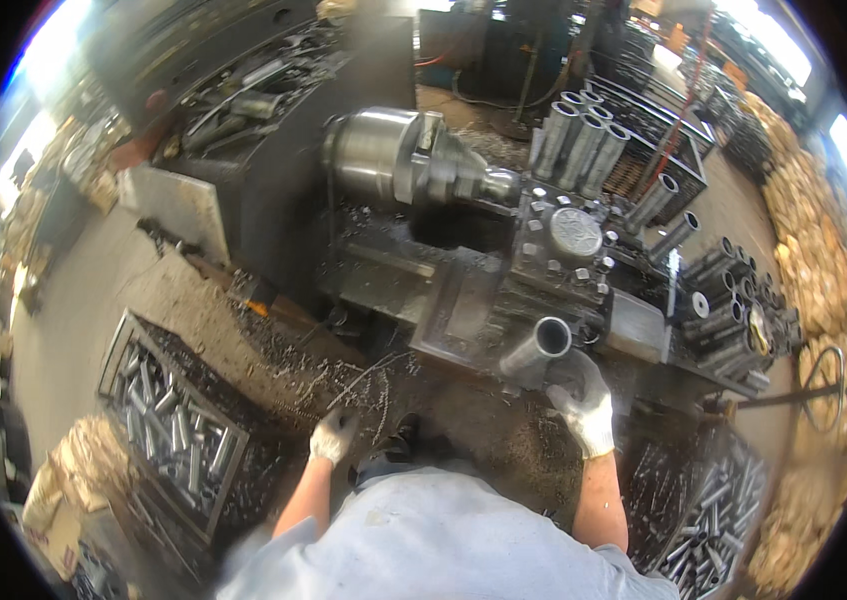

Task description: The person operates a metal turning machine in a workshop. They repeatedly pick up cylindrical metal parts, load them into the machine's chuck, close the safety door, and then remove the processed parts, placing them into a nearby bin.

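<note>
My left hand [332, 437], in a pale work glove with dark fingers, hangs low in front of the machine. Its fingers look curled; whatever they hold, if anything, does not show. A thin curved strand [368, 378] passes just beyond it. Beside a grey metal tube [535, 347] on the machine's front is my gloved right hand [580, 402]. Motion smears its fingers, so I cannot tell whether they touch the tube. Behind, a lathe's round steel chuck [378, 155] faces a bolted tool post [575, 232].
Several tubes stand upright [583, 140] behind the tool post, with more tubes [728, 320] at right. A bin of short metal pieces [178, 425] lies at left, another pile [713, 525] at lower right. Metal shavings [313, 385] litter the floor. Stacked sacks [808, 240] line the right side.
</note>
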Motion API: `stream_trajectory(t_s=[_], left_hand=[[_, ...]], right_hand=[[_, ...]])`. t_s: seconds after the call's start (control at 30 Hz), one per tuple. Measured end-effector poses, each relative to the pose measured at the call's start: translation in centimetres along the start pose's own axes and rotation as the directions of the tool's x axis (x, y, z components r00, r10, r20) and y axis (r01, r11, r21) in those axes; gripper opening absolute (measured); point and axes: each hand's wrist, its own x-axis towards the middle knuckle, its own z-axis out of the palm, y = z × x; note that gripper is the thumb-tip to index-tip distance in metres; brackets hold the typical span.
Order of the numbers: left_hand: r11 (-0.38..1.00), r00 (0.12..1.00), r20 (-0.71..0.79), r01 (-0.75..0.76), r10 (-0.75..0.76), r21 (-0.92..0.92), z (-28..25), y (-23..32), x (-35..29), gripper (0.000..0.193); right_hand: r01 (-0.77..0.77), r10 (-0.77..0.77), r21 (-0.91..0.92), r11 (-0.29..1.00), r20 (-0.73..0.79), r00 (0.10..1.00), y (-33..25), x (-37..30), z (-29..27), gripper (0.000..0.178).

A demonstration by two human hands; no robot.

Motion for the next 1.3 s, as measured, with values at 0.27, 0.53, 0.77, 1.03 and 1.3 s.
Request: stream_trajectory(t_s=[0.27,0.53,0.77,1.03,1.3], left_hand=[[0.630,0.710,0.241,0.350,-0.661,0.693,6.7,-35.0,-25.0,0.037],[0.372,0.438,-0.063,0.668,-0.897,-0.645,10.4,-27.1,-38.2,0.050],[0.039,0.083,0.004,0.503,-0.997,-0.864,17.9,-28.7,-56.0,0.042],[-0.072,-0.276,0.512,-0.825,-0.814,-0.560,35.4,-20.3,-65.3,0.025],[-0.186,-0.792,0.534,-0.596,0.296,-0.781,36.1,-9.3,-64.3,0.073]], right_hand=[[0.222,-0.171,-0.303,0.927,0.186,0.968,-0.1,3.8,5.0,0.028],[0.571,-0.273,-0.091,0.816,0.810,0.520,-2.2,-12.2,23.0,0.035],[0.632,-0.041,0.285,0.720,0.927,-0.372,-4.8,-38.1,35.6,0.042],[0.313,-0.015,0.751,0.582,0.394,-0.919,-9.6,-61.8,41.2,0.041],[0.162,0.006,0.815,0.556,0.192,-0.981,-10.8,-79.8,47.6,0.053]])
